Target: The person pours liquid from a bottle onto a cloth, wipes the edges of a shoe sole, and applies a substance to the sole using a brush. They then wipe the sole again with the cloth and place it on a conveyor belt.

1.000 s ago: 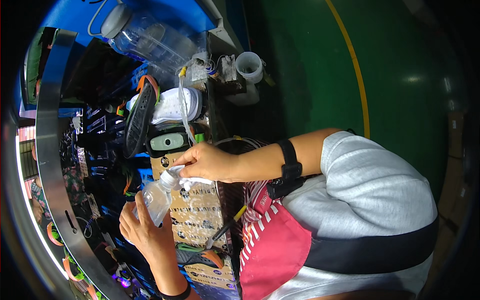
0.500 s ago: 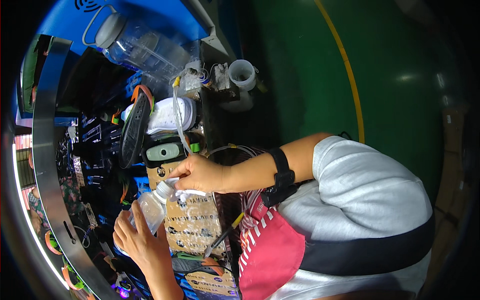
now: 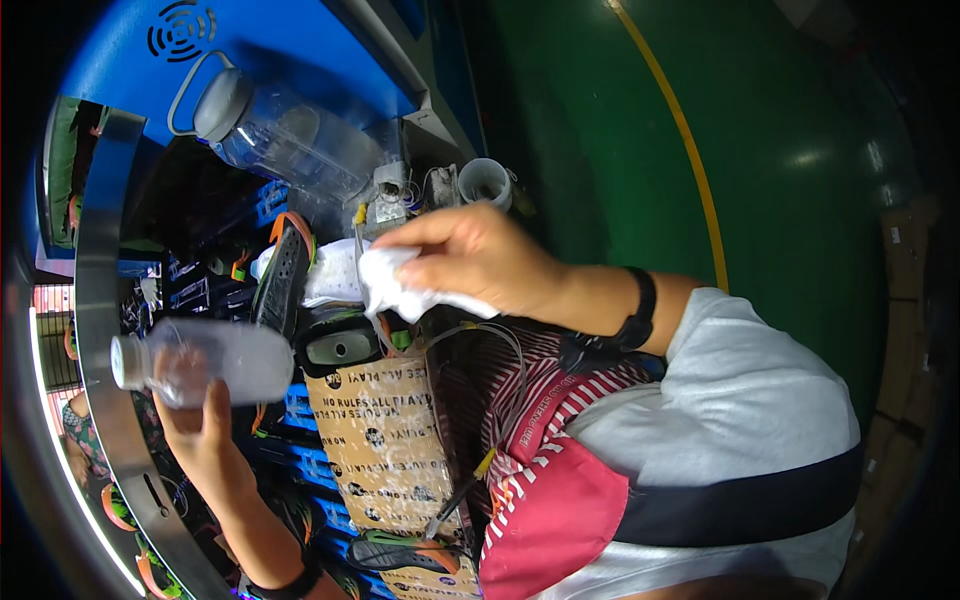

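Observation:
My left hand point(image 3: 205, 440) is wrapped round a clear plastic bottle point(image 3: 245, 365) with a white cap, raised at the left of the bench. The bottle lies on its side, cap toward the left, and its walls look cloudy. My right hand point(image 3: 495, 265) pinches a crumpled white cloth point(image 3: 390, 283) between thumb and fingers, apart from the bottle. Behind the cloth, partly hidden, is a white dotted shoe-shaped piece point(image 3: 335, 272). Next to it leans a dark shoe sole point(image 3: 287, 275) with an orange and green edge. A dark shoe-shaped form point(image 3: 342, 348) with a hole lies just below the cloth.
Printed brown cardboard point(image 3: 385, 450) covers the bench edge nearest me. Another dark and orange sole point(image 3: 400, 553) and a thin yellow-banded tool point(image 3: 460, 500) lie there. A large clear jug point(image 3: 300, 140) and a white bucket point(image 3: 487, 183) stand farther off. A metal rail point(image 3: 105, 200) runs along the left.
The bottle has moved left and turned, its cap swinging from beside my right hand to the left. My right hand has lifted away toward the far side with the cloth.

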`<control>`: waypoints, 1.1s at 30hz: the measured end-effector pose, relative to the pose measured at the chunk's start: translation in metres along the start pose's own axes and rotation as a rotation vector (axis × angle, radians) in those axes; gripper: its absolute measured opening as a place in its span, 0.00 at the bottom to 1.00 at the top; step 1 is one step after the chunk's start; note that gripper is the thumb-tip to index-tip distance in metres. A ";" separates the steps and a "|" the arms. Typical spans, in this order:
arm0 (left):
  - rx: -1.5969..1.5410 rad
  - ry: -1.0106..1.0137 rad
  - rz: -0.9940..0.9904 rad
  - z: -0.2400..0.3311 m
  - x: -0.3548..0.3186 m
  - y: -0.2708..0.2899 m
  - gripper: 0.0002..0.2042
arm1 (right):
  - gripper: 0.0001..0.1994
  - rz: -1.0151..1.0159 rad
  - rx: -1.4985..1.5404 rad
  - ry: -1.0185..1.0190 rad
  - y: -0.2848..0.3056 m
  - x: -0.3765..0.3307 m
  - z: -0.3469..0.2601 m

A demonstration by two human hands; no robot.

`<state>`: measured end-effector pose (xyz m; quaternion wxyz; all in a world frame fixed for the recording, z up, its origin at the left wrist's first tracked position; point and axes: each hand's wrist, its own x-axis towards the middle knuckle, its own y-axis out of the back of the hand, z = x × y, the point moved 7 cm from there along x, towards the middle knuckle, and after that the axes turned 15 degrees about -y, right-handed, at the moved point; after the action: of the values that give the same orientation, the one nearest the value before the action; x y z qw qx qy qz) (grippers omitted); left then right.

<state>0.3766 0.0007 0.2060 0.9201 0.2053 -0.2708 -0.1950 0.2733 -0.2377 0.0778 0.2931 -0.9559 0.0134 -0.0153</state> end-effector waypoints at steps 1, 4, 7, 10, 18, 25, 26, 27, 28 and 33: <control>-0.035 -0.029 0.009 -0.003 0.016 -0.008 0.28 | 0.16 0.035 0.003 0.019 0.012 -0.003 -0.009; -0.088 0.029 0.006 -0.015 0.057 -0.046 0.26 | 0.16 0.204 -0.059 0.056 0.047 -0.013 -0.028; -0.109 0.067 -0.062 -0.039 0.088 -0.091 0.25 | 0.15 0.340 -0.032 0.091 0.070 -0.024 -0.043; -0.083 0.033 -0.089 -0.076 0.100 -0.131 0.25 | 0.16 0.374 -0.052 0.094 0.079 -0.029 -0.051; 0.258 0.098 -0.176 -0.122 0.091 -0.172 0.26 | 0.15 0.382 -0.016 0.078 0.083 -0.025 -0.041; 0.124 0.207 -0.220 -0.137 0.086 -0.172 0.26 | 0.15 0.311 -0.066 0.046 0.062 -0.014 -0.023; 0.098 0.277 -0.241 -0.123 0.084 -0.174 0.26 | 0.15 0.308 -0.056 0.063 0.059 -0.014 -0.025; 0.097 0.281 -0.231 -0.121 0.083 -0.172 0.26 | 0.15 0.303 -0.047 0.083 0.055 -0.015 -0.027; 0.104 0.315 -0.244 -0.122 0.082 -0.171 0.27 | 0.15 0.295 -0.050 0.078 0.054 -0.015 -0.026; 0.145 0.369 -0.284 -0.138 0.075 -0.161 0.30 | 0.15 0.254 -0.061 0.094 0.045 -0.013 -0.022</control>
<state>0.4748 -0.1319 0.0534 0.9002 0.3388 -0.0799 -0.2617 0.2584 -0.2872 0.0703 0.2624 -0.9532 0.1485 -0.0224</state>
